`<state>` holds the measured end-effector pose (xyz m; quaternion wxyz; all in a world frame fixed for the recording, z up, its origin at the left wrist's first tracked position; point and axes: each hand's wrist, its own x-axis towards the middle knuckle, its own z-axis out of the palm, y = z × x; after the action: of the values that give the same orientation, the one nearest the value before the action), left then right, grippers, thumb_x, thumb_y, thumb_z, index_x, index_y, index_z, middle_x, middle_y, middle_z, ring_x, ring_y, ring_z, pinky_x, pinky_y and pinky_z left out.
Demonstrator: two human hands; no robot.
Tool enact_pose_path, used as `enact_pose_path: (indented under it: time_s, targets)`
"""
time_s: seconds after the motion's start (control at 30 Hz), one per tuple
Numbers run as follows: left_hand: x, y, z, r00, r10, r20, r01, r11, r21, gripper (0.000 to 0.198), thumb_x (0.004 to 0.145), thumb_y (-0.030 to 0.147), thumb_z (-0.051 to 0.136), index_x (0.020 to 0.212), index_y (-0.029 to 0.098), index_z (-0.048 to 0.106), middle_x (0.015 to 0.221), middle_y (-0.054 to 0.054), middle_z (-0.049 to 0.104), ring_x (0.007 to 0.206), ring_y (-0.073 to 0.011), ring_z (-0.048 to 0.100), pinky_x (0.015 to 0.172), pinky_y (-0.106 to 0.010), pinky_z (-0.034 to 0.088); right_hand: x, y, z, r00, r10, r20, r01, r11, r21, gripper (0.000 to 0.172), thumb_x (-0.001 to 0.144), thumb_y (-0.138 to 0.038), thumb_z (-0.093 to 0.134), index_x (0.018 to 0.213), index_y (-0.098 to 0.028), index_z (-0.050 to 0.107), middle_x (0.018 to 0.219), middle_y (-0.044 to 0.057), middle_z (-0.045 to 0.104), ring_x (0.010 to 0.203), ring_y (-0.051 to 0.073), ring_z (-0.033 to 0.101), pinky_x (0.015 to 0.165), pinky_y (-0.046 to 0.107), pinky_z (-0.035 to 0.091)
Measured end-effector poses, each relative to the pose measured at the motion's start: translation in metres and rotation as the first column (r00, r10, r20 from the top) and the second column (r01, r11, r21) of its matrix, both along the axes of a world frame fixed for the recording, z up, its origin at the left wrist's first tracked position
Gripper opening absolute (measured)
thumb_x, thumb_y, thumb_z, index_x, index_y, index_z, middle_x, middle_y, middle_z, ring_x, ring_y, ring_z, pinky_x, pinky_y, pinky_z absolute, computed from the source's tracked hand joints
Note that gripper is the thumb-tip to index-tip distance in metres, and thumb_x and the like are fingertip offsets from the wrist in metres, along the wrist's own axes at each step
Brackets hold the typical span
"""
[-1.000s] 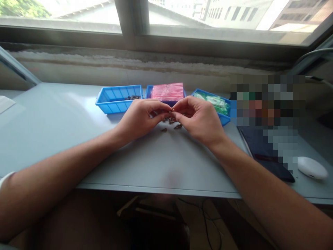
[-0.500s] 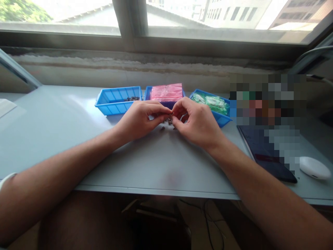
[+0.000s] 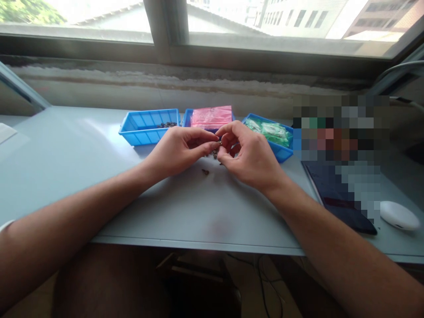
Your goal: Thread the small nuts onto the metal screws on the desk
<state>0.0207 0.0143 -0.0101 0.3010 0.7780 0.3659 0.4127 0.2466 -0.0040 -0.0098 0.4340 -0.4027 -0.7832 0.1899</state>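
My left hand (image 3: 180,148) is closed in a pinch, thumb and forefinger meeting at a small brownish metal piece (image 3: 220,142). Curled around the same spot from the other side, my right hand (image 3: 250,152) has its fingertips at that piece; its exact shape is too small to tell. Just below the fingers, several similar metal pieces (image 3: 215,154) lie on the table, partly hidden by my right thumb. Nearer to me sits a loose metal piece (image 3: 205,172), which looks like a small screw.
Behind my hands stand a blue bin (image 3: 142,137) with small dark metal pieces, a blue bin (image 3: 187,119) with pink plastic bags (image 3: 212,117), and a blue bin (image 3: 285,154) with green bags (image 3: 273,132). Right lie a dark tablet-like slab (image 3: 334,194) and a white rounded object (image 3: 399,215).
The fingertips have parted slightly, so the small metal piece between them shows more. The loose piece on the table appears a little nearer to me and turned.
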Motion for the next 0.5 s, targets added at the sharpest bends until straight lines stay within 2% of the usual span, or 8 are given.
enact_pose_path:
  time_s: [0.1,0.2,0.37,0.5]
  targets:
    - [0.0,-0.002,0.005,0.998,0.04,-0.039,-0.041,0.999,-0.032,0.021,0.104,0.037,0.086,0.108,0.02,0.097,0.092,-0.006,0.091,0.084,-0.0229,0.085,0.073,-0.029,0.065,0.0,0.0,0.002,0.999,-0.045,0.004,0.045,0.999,0.026,0.016,0.093,-0.01,0.075,0.1,-0.024,0.073,0.096,0.002,0.079,0.088,0.022,0.073,0.081,0.037,0.056]
    - [0.0,-0.004,0.009,0.999,0.034,-0.036,-0.035,0.998,-0.045,0.024,0.105,0.042,0.087,0.101,0.021,0.097,0.086,-0.006,0.09,0.081,-0.022,0.084,0.069,-0.028,0.064,0.001,-0.001,0.002,0.999,-0.023,-0.031,0.024,0.999,0.024,0.012,0.098,-0.016,0.079,0.096,-0.025,0.073,0.095,0.002,0.08,0.087,0.022,0.073,0.081,0.037,0.058]
    - [0.0,-0.002,0.002,0.999,0.019,0.04,-0.016,0.998,-0.065,0.02,0.099,0.034,0.093,0.113,0.022,0.098,0.101,-0.007,0.094,0.096,-0.0271,0.09,0.087,-0.035,0.074,0.0,0.0,0.0,0.999,0.042,-0.009,-0.041,0.998,0.04,0.021,0.093,-0.005,0.074,0.096,-0.025,0.073,0.102,0.002,0.081,0.09,0.022,0.075,0.084,0.038,0.061]
    - [-0.001,0.003,-0.004,0.993,0.067,0.092,-0.06,0.995,-0.077,0.021,0.093,0.025,0.093,0.113,0.022,0.098,0.107,-0.006,0.094,0.103,-0.0299,0.092,0.099,-0.042,0.077,0.001,0.002,-0.001,1.0,0.001,0.014,-0.001,0.999,0.049,0.019,0.094,-0.007,0.07,0.102,-0.024,0.075,0.105,0.004,0.083,0.096,0.024,0.078,0.088,0.04,0.061]
